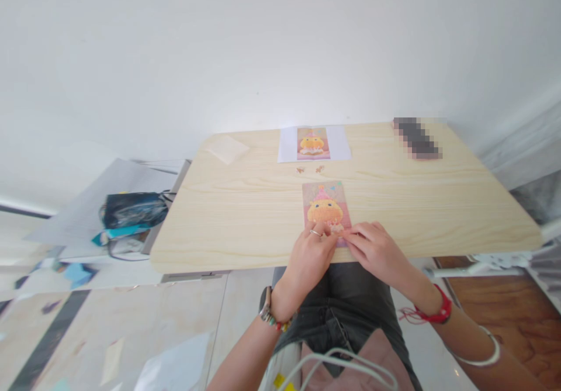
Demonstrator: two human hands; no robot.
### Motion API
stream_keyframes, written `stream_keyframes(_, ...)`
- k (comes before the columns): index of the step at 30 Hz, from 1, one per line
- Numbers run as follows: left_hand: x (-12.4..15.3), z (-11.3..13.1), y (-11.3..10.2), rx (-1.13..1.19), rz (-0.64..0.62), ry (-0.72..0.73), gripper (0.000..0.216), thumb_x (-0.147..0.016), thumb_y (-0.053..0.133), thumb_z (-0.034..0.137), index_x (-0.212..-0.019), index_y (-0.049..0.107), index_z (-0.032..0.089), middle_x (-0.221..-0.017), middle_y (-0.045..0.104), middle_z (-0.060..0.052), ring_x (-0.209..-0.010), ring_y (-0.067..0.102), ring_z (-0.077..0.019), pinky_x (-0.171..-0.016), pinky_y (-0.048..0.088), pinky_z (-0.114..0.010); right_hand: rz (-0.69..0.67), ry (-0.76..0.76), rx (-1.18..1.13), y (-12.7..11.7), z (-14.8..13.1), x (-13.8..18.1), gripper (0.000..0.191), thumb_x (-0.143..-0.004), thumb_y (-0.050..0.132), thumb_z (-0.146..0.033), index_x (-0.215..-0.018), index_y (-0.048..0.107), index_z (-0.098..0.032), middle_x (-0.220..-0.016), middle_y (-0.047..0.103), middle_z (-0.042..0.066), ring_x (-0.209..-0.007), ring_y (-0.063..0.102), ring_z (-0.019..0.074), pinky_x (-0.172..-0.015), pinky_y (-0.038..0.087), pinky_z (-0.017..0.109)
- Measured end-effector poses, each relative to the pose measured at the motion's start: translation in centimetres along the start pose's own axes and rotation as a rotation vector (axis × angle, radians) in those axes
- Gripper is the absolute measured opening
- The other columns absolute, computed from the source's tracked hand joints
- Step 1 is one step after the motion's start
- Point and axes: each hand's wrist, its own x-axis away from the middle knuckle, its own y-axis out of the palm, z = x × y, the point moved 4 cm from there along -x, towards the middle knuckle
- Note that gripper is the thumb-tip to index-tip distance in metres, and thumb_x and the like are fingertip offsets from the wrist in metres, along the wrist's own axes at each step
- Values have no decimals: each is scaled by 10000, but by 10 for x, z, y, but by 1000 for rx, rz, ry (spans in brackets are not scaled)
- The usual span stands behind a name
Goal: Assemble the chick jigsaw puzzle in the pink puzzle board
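A small jigsaw puzzle (325,204) with a yellow creature in a pink party hat lies flat near the table's front edge. Both hands meet over its lower part and hide some of it. My left hand (310,256) has curled fingers, with thumb and fingertips pressed at the bottom of the picture. From the other side my right hand (372,252) brings its thumb and fingertips together at the lower right corner. Any single piece between the fingertips is too small to make out. Beyond the puzzle lie two loose puzzle pieces, one on the left (300,170) and one on the right (319,169).
A white sheet printed with the same picture (337,142) lies at the table's back. A pale paper packet (228,148) is at the back left, a pixelated dark object (416,138) at the back right. Left of the wooden table (236,215) sits a black bag (134,210).
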Motion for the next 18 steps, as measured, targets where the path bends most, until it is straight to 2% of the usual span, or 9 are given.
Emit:
stream_keyframes(5, -2, -2, -1, 50, 28, -16, 174, -832, 437, 184, -919, 586, 205, -856, 499, -52, -825, 458, -170, -752, 457, -312, -22, 24, -60, 1, 3, 1, 197, -838, 427, -156, -869, 621, -159, -843, 593, 71, -807, 531, 167, -743, 397, 329)
stream_keyframes(9, -4, -15, -7, 85, 107, -47, 143, -823, 444, 182, -872, 578, 185, -855, 504, -55, -809, 473, -164, -737, 459, -306, 24, 27, -132, -7, 15, -12, 189, -833, 436, -174, -831, 625, -182, -826, 587, 56, -777, 527, 156, -724, 409, 307)
stream_keyframes(14, -7, -43, -26, 73, 199, -132, 109, -806, 449, 157, -820, 557, 165, -841, 520, -61, -816, 499, -171, -749, 456, -325, 57, 1, -170, -14, 45, -65, 190, -819, 449, -188, -774, 634, -187, -770, 573, 36, -709, 528, 132, -672, 410, 270)
stream_keyframes(18, -8, -63, -38, 35, 228, -201, 88, -791, 462, 151, -799, 549, 159, -817, 529, -58, -803, 517, -177, -752, 451, -339, -53, -20, -191, 5, 68, -122, 154, -776, 484, -158, -759, 637, -167, -777, 574, 38, -672, 523, 119, -650, 405, 250)
